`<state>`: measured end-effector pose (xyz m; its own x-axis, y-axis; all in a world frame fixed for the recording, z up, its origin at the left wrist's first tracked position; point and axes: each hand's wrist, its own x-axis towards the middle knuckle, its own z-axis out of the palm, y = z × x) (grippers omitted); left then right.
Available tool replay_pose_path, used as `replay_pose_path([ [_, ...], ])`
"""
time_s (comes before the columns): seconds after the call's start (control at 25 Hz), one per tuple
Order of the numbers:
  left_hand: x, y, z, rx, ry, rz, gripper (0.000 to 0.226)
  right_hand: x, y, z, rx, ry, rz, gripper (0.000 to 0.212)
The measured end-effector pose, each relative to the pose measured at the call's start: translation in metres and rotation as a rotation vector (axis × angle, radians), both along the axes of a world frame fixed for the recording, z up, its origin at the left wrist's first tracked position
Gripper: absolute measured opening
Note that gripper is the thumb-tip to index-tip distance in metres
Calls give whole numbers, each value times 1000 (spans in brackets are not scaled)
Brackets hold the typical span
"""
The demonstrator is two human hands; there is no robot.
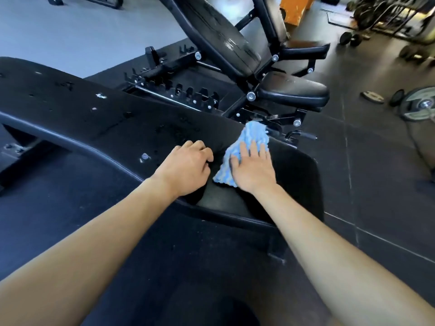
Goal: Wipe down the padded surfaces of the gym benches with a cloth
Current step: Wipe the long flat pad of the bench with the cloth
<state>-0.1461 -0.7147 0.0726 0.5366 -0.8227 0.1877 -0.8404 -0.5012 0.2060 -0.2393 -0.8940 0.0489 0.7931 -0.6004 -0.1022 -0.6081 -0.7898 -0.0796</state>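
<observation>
A long black padded bench (98, 118) runs from the far left to the centre, its pad worn and speckled with small white tears. A blue and white fluffy cloth (253, 137) lies on the bench's near end. My right hand (253, 168) presses flat on the cloth with straight fingers. My left hand (188, 168) rests on the pad just left of the cloth, fingers curled under, holding nothing. Behind stands a second black bench (221, 38) with a raised backrest and a seat pad (292, 90).
A third bench's seat (306, 47) and an orange box (296, 10) stand at the back. Weight plates (419, 104) and dumbbells (350, 38) lie on the dark rubber floor at the right, near a rack (388, 15). A notched black adjustment frame (174, 90) sits between the benches.
</observation>
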Motion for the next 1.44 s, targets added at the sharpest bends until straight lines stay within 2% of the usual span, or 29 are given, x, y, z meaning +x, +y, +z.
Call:
replay_pose_path([
  [0.12, 19, 2, 4, 19, -12, -29, 27, -11, 56, -1, 6, -61, 242, 66],
  [0.2, 27, 3, 8, 44, 4, -63, 28, -25, 50, 4, -4, -35, 307, 66],
  [0.28, 33, 6, 11, 79, 18, -120, 27, -22, 20, 7, -33, 9, 188, 65],
  [0.4, 45, 12, 8, 131, -25, -226, 25, 14, 3, 4, -24, 7, -155, 65],
  [0.44, 48, 10, 8, 137, -27, -242, 24, 30, 12, 1, -21, 6, -175, 66],
  [0.56, 49, -6, 10, 201, -62, -261, 24, 39, 41, -1, -6, -2, 80, 65],
  [0.64, 48, -12, 13, 236, -87, -260, 22, 22, 28, 4, -1, -5, 257, 63],
  [0.68, 49, -11, 13, 234, -86, -257, 18, 21, 12, 6, -19, -1, 274, 63],
  [0.76, 49, -8, 9, 223, -112, -239, 9, 34, -27, 5, -53, -13, 137, 65],
  [0.84, 48, -7, 5, 216, -103, -214, 10, 59, -50, 0, -44, -14, -62, 68],
  [0.92, 48, -10, 6, 233, -68, -185, 10, 84, -42, -2, -19, 2, -99, 70],
  [1.04, 51, -17, 12, 219, -18, -161, 6, 90, -10, -2, -28, -5, 162, 70],
  [1.12, 50, -20, 16, 210, 32, -154, 5, 79, -22, 5, -16, -21, 358, 70],
  [1.16, 49, -20, 17, 210, 40, -151, 5, 74, -37, 7, -21, -22, 386, 70],
  [1.2, 48, -20, 19, 209, 54, -136, 3, 72, -55, 9, -26, -8, 350, 70],
  [1.36, 45, -17, 23, 225, 126, -89, 7, 96, -86, 12, 31, 35, -34, 66],
  [1.44, 41, -23, 27, 239, 111, -78, 9, 113, -57, 8, 11, 1, -37, 65],
])
